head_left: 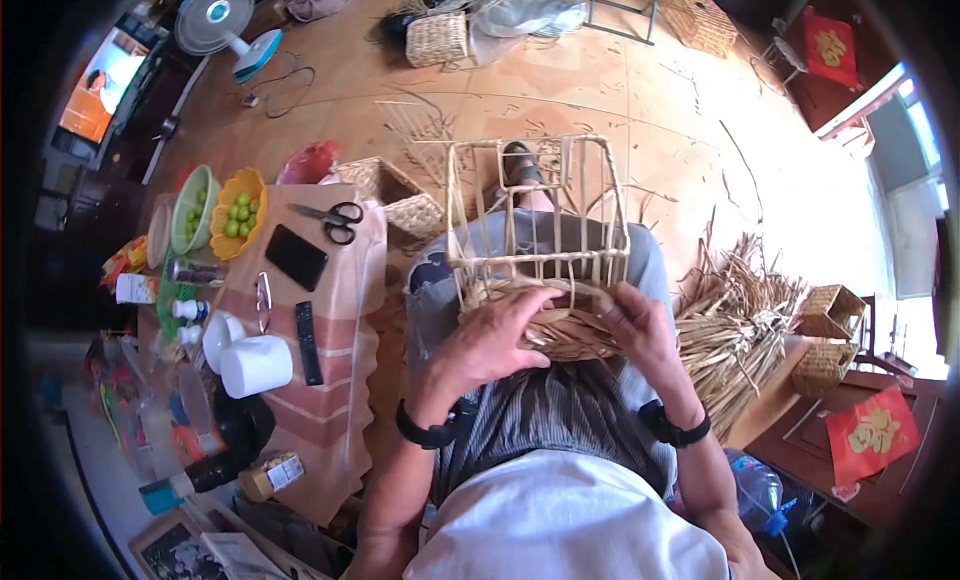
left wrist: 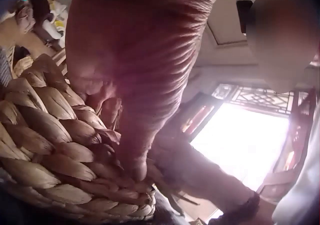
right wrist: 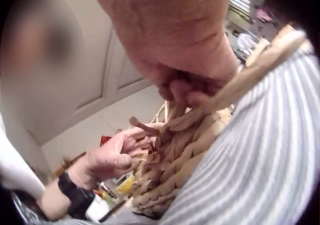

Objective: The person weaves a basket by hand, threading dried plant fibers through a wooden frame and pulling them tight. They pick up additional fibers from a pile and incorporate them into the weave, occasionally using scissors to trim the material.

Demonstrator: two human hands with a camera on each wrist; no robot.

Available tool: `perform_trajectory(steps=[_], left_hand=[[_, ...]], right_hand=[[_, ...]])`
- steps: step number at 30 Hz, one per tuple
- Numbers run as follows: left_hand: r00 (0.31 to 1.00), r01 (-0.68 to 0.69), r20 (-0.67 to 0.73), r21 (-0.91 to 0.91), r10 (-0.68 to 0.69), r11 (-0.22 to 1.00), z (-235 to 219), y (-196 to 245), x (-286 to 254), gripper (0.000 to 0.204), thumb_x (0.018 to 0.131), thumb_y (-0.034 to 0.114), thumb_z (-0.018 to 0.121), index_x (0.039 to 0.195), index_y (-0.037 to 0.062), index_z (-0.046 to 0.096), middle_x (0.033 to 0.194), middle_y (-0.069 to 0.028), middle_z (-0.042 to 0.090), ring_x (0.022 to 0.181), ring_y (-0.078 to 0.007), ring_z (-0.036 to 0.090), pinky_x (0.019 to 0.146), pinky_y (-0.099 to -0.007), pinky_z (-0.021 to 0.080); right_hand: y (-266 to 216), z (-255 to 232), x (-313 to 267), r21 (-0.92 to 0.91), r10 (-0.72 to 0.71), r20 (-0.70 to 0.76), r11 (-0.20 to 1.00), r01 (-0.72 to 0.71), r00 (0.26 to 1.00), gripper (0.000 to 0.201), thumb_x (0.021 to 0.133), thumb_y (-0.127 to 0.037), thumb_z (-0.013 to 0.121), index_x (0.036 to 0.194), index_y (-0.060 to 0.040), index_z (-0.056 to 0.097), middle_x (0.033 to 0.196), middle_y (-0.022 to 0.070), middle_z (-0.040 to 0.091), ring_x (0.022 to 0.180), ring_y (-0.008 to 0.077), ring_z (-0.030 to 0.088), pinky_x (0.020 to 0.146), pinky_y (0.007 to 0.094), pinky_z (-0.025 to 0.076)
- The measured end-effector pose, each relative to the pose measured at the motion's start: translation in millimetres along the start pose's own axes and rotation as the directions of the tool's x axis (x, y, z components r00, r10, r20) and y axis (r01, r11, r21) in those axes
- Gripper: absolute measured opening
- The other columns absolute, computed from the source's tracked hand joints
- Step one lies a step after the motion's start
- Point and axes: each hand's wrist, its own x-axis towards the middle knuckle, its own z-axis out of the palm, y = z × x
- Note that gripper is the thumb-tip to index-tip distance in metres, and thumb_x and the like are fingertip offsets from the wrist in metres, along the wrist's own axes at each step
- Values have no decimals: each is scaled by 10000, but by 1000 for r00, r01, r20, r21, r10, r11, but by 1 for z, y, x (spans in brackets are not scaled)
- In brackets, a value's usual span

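Observation:
A partly woven straw basket (head_left: 570,335) sits on the person's lap, its open wire-like frame (head_left: 540,255) rising toward the knees. My left hand (head_left: 493,338) grips the basket's woven part from the left; in the left wrist view its thumb (left wrist: 134,160) presses on the thick braided weave (left wrist: 60,135). On the right, my right hand (head_left: 643,330) pinches a long plant-fibre strand (right wrist: 250,77) close to the weave, with its fingers (right wrist: 187,92) curled. Some of the left fingers are hidden behind the basket in the head view.
A cloth-covered table (head_left: 335,420) at the left bears scissors (head_left: 335,220), a phone (head_left: 297,257), green fruit in a yellow bowl (head_left: 240,212) and a white cup (head_left: 256,366). A heap of dried stalks (head_left: 735,340) lies right of the legs, near more woven baskets (head_left: 830,313).

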Motion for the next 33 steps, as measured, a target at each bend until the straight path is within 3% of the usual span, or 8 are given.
perform_trajectory(steps=[3,9,17,22,24,26,29,33], left_hand=[[990,133,77,-217,-119,967,-13,5,2,680,846,53,859,1472,71,594,1390,-174,704,1269,-325,695,1095,-399,556],[978,99,-172,-96,-114,990,7,-2,10,235,1111,173,594,1291,90,719,1147,-164,791,963,-272,786,810,-407,601],[893,79,-447,277,56,958,45,-16,-1,162,1060,122,640,1198,83,716,1005,-172,774,907,-378,763,791,-466,580],[881,41,-466,255,85,966,46,-21,6,170,1059,94,624,1211,70,696,1005,-177,768,888,-391,756,777,-473,574],[880,48,-467,263,84,964,48,-24,6,168,1059,91,621,1209,66,693,1012,-178,767,896,-394,753,788,-477,574],[894,93,-447,255,32,962,47,-24,4,169,1071,101,605,1216,57,681,1057,-192,762,937,-408,748,809,-482,573],[894,99,-447,234,17,967,47,-33,5,182,1091,123,573,1227,52,670,1099,-207,756,982,-430,739,827,-494,565],[897,123,-441,267,8,956,47,-30,5,190,1103,143,553,1228,52,663,1092,-205,756,992,-442,735,843,-503,561]], right_hand=[[6,-15,-5,782,291,29,589,-203,956,240,1159,-263,556,1072,-75,676,717,-18,612,568,79,555,511,244,427],[1,-9,-31,134,391,272,889,-438,879,382,1098,-384,678,980,-21,706,699,-15,623,630,86,571,553,303,464],[8,-57,-84,627,-147,434,758,-181,889,531,1119,-417,628,777,-19,707,693,36,625,741,159,607,729,326,504],[108,-102,-156,805,206,176,533,-261,963,702,1148,-567,449,771,-33,706,739,96,711,710,195,654,740,325,550],[159,-111,-178,666,709,54,499,-555,703,475,1136,-433,571,1000,-10,739,785,112,736,794,206,738,625,382,545],[214,-98,-194,-89,589,-364,749,-657,721,305,1081,-287,666,1220,-16,687,854,161,749,831,294,761,681,440,564],[278,-92,-197,-185,550,-430,722,-666,716,444,1008,-188,674,1416,-89,527,935,221,741,894,452,727,750,536,569],[327,-101,-212,-654,345,-456,495,-572,820,134,990,-173,609,1095,-92,584,976,192,732,895,442,737,758,555,583]])
